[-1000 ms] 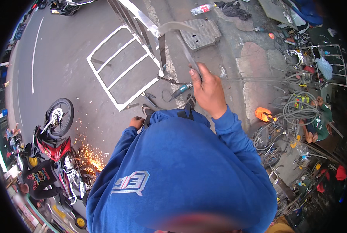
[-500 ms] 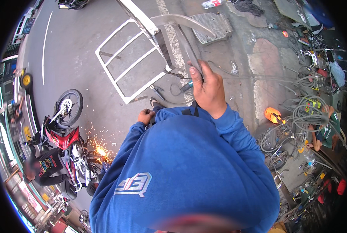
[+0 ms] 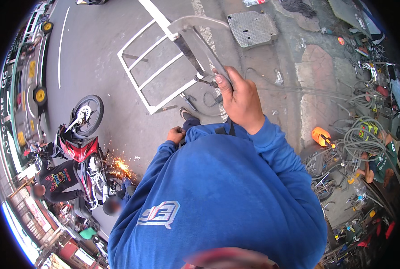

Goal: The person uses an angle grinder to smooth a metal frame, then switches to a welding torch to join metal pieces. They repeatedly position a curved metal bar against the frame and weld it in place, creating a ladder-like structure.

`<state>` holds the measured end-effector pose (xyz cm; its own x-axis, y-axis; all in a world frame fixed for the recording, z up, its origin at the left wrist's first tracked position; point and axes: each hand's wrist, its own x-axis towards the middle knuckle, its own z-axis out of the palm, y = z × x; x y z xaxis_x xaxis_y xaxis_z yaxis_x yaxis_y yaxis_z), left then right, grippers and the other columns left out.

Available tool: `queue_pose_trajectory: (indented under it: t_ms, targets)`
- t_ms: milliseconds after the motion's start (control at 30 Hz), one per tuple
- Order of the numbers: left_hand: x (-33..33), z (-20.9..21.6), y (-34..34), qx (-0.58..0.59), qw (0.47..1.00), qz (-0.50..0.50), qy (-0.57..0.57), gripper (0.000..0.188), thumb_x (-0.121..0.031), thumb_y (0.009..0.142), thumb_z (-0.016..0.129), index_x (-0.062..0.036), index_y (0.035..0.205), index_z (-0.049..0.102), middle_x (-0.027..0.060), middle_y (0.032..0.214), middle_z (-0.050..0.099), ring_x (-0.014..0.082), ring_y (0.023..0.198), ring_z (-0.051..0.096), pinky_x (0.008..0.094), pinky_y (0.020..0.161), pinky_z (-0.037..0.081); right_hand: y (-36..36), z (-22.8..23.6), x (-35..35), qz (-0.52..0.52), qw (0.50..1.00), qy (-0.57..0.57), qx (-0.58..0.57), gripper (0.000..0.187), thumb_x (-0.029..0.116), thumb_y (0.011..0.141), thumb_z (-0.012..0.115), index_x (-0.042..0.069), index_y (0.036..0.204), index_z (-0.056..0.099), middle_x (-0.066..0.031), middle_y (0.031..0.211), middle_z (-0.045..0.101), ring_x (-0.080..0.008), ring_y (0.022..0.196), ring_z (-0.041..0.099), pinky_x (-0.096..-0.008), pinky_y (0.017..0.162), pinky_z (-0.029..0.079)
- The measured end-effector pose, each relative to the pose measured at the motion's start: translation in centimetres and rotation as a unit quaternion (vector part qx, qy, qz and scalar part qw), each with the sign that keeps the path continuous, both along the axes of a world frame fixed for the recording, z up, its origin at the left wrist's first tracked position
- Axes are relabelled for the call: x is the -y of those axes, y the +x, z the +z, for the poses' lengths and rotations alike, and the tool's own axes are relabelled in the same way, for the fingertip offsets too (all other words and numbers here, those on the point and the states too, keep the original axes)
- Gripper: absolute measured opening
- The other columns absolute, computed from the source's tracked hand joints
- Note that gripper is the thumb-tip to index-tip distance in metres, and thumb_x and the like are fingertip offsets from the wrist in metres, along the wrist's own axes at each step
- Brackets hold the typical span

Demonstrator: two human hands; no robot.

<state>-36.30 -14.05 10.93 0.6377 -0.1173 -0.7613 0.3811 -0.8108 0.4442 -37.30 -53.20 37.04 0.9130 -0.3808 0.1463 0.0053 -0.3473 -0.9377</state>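
Gripping a bent metal strip [image 3: 200, 45], right hand [image 3: 240, 98] fingers [image 3: 222, 80] curled tight

The ground is a grey asphalt road [image 3: 97, 67] meeting a rough concrete pavement [image 3: 271, 67]. A white metal frame [image 3: 157, 71] lies flat on the road. A square metal cover [image 3: 252, 28] rests on the pavement near it. A red motorcycle [image 3: 81, 148] stands on the road at the left, sparks [image 3: 121, 166] just beside it. Coiled hoses and cables [image 3: 365, 134] lie heaped at the right, with an orange container [image 3: 321, 136] beside them.
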Motion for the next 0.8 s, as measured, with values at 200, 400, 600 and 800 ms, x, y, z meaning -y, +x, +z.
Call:
queue_pose_trajectory:
  t_ms: [200, 400, 600, 800]
  targets:
    - [0.9, 1.0, 0.1, 0.037, 0.991, -0.074, 0.101, 0.030, -0.029, 0.078, 0.077, -0.0011, 0.087, 0.072, 0.0134, 0.081, 0.074, 0.0193, 0.074, 0.068, 0.0358, 0.071, 0.054, 0.0, -0.7, 0.1, 0.027, 0.999, 0.000, -0.027, 0.024, 0.021, 0.105, 0.057, 0.001, 0.117, 0.063, -0.0209, 0.080, 0.068, -0.0346, 0.067, 0.069, -0.0394, 0.058, 0.049]
    - [2.1, 2.3, -0.3, 0.030, 0.989, -0.100, 0.108, 0.039, -0.040, 0.081, 0.073, -0.0005, 0.085, 0.071, 0.0196, 0.081, 0.073, 0.0271, 0.076, 0.070, 0.0417, 0.072, 0.054, 0.2, -1.5, -0.2, 0.013, 0.998, -0.024, 0.049, 0.025, 0.020, 0.104, 0.057, -0.001, 0.118, 0.062, -0.0209, 0.084, 0.069, -0.0369, 0.068, 0.069, -0.0414, 0.058, 0.049]
    - [2.9, 2.5, -1.3, 0.025, 0.991, -0.068, 0.111, 0.038, -0.038, 0.081, 0.076, -0.0006, 0.084, 0.071, 0.0187, 0.080, 0.072, 0.0266, 0.075, 0.069, 0.0401, 0.071, 0.054, 0.3, -2.2, -0.2, 0.007, 0.996, -0.012, 0.087, 0.024, 0.018, 0.103, 0.058, 0.000, 0.118, 0.062, -0.0203, 0.085, 0.070, -0.0388, 0.073, 0.070, -0.0414, 0.060, 0.051]
    - [2.6, 2.2, -1.3, 0.062, 0.993, -0.039, 0.097, 0.038, -0.035, 0.083, 0.077, 0.0013, 0.092, 0.071, 0.0165, 0.085, 0.074, 0.0237, 0.080, 0.070, 0.0381, 0.075, 0.055, 0.2, -2.4, -0.4, 0.003, 0.999, -0.015, 0.045, 0.023, 0.020, 0.104, 0.058, 0.002, 0.119, 0.064, -0.0183, 0.083, 0.070, -0.0329, 0.070, 0.071, -0.0387, 0.059, 0.050]
